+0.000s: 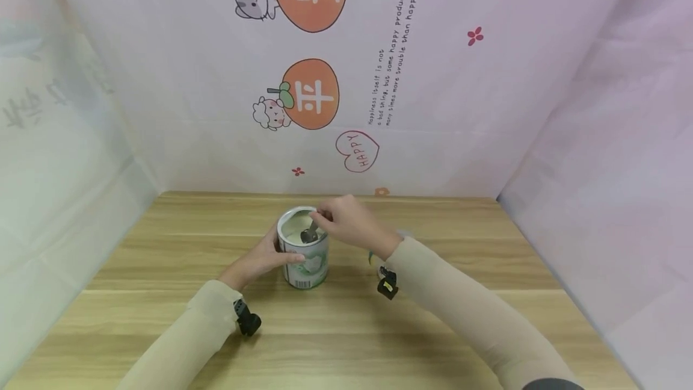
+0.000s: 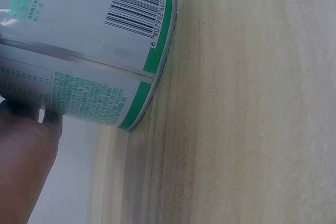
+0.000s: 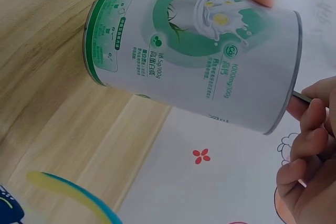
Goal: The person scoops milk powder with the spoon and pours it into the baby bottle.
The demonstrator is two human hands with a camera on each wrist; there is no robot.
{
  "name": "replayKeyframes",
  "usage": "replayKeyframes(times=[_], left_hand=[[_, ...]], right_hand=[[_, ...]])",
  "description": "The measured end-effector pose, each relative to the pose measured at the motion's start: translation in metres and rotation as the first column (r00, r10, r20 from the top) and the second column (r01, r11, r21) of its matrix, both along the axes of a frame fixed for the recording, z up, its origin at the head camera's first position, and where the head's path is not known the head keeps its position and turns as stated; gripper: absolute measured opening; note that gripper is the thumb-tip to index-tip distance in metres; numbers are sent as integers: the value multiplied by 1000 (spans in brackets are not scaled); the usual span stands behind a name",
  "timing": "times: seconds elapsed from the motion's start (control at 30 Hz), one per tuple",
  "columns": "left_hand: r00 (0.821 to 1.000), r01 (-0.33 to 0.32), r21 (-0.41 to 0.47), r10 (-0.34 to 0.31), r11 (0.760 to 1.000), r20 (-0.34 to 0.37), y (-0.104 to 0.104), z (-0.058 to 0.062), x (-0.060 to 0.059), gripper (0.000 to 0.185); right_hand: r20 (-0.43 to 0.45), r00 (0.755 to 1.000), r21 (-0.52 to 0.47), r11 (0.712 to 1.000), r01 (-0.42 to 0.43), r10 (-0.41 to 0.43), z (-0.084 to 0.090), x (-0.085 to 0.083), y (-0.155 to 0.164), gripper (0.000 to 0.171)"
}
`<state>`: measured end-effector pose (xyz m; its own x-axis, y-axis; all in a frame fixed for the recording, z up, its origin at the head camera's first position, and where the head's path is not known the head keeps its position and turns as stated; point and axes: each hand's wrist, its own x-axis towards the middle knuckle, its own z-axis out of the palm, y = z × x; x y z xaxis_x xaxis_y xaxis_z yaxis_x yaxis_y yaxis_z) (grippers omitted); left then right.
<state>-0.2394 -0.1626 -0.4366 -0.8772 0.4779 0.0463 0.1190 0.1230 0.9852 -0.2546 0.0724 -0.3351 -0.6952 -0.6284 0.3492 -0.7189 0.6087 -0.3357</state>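
An open milk powder can (image 1: 307,265) stands upright on the wooden table, white with green bands and a milk-splash picture. Pale powder (image 1: 294,227) shows inside it. My left hand (image 1: 269,253) grips the can from the left, thumb across its front; the other fingers are mostly hidden behind it. Above the rim's right side, my right hand (image 1: 346,219) pinches the handle of a dark scoop (image 1: 309,235), whose bowl is inside the can's mouth. In the right wrist view, the right fingers (image 3: 310,142) are curled near the rim and only a bit of handle shows.
Under my right forearm sits a partly hidden item with a curved yellow-and-blue handle (image 3: 79,193) and a dark blue patch (image 3: 9,205). Printed white cloth (image 1: 433,107) hangs behind the table (image 1: 325,342) and along both sides.
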Motion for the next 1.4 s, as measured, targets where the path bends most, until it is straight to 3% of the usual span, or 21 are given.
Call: replayKeyframes(times=[0.43, 0.67, 1.0, 1.17, 1.4], left_hand=[[999, 27, 10, -27, 1000, -26, -1, 2, 1, 96], [999, 26, 5, -26, 1000, -23, 0, 3, 1, 99], [1000, 19, 0, -19, 1000, -19, -1, 0, 0, 98], [999, 36, 5, -35, 999, -14, -1, 1, 0, 97], [999, 38, 2, -38, 999, -12, -1, 3, 1, 97]], right_hand=[[-65, 998, 138, 990, 21, -13, -1, -5, -16, 29], [-138, 989, 211, 977, -14, 44, -1, -5, -20, 19], [-153, 981, 366, 929, -59, 123, 4, -4, -27, 23], [-116, 977, 424, 899, -113, 178, 7, -2, -33, 25], [-16, 983, 378, 911, -165, 185, 7, -4, -34, 35]])
